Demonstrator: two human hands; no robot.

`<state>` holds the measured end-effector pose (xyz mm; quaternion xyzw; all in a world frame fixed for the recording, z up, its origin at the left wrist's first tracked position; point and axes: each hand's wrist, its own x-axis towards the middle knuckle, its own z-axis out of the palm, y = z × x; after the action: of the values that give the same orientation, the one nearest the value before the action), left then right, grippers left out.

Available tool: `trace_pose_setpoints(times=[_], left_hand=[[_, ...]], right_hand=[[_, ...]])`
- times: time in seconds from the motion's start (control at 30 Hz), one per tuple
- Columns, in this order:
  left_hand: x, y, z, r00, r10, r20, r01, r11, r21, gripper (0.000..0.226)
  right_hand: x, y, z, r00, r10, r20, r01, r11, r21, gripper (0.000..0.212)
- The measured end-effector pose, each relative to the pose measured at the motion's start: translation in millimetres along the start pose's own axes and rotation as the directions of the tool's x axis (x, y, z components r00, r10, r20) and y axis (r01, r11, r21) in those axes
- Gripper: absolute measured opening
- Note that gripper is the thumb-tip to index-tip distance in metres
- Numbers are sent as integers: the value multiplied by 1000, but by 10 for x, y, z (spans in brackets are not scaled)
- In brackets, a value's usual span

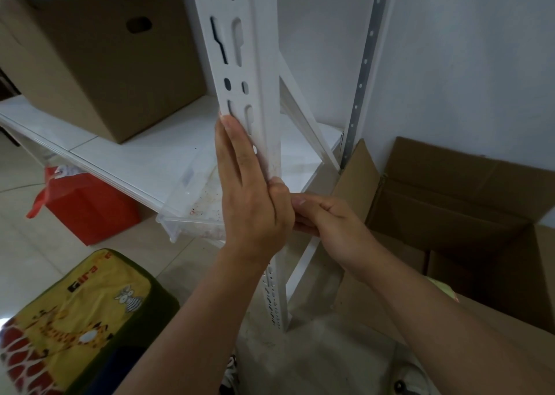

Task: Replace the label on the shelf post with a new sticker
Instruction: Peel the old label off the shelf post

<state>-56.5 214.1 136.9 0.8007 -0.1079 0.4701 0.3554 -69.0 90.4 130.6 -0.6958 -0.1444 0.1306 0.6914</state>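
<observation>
White steel post (240, 64), slotted, stands upright in front of me. Left hand (252, 202) lies flat along its face, fingers (232, 148) straight and pressing, tips just below a slot pair. Right hand (327, 217) sits just right of the left, fingers curled in toward the post edge beside the left thumb; thumb and forefinger seem to pinch something there, but I cannot tell what, or whether it is a label at all. No sticker or old label is plainly visible: if present, it is hidden under the left palm or between the right fingertips.

Judgement: step in hand is either peeling the old label or smoothing the new one. To do it well, I would keep the left fingers flat to steady the post, work from one edge with the right, go slowly to avoid tearing or trapping a crease, and keep clear of the slots.

Count: hands, two. Posts, two (second, grey, at the wall, up and right of the fingers). Cardboard boxes, two: one on the shelf (144, 157) left of the fingers, one open on the floor to the right. Red bag, one, lower left.
</observation>
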Motion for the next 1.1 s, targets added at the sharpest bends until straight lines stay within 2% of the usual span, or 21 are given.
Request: trace_pose_setpoints(times=[0.33, 0.53, 0.63, 0.73, 0.8, 0.87, 0.93, 1.0, 1.1], left_hand=[[-19, -19, -30, 999, 11, 47, -10, 1000, -11, 79], [-5, 68, -12, 997, -77, 15, 77, 997, 8, 79], [3, 74, -49, 999, -37, 15, 37, 998, -57, 77], [40, 109, -127, 999, -22, -37, 11, 965, -263, 63], [68, 87, -153, 992, -89, -93, 48, 925, -377, 48], [69, 19, -167, 970, -203, -132, 126, 889, -441, 29], [58, -18, -197, 939, -309, -153, 211, 866, -454, 13], [55, -7, -240, 913, -377, -155, 283, 860, -424, 10], [69, 25, -303, 900, -416, -131, 339, 855, -393, 15]], right_hand=[[5, 1, 0, 1000, 6, -10, -7, 1000, -29, 33], [19, 14, -11, 1000, -4, -1, 4, 999, -33, 35], [18, 11, -5, 1000, -17, -1, 17, 998, -54, 33], [37, 25, 42, 994, -96, -55, 86, 982, -167, 36], [46, 20, 116, 976, -180, -121, 141, 951, -276, 48], [56, 16, 198, 928, -313, -203, 228, 906, -356, 41], [76, 9, 249, 849, -465, -251, 318, 829, -461, 25], [110, 0, 268, 782, -579, -231, 379, 736, -560, 17], [145, 2, 272, 751, -637, -175, 398, 647, -650, 18]])
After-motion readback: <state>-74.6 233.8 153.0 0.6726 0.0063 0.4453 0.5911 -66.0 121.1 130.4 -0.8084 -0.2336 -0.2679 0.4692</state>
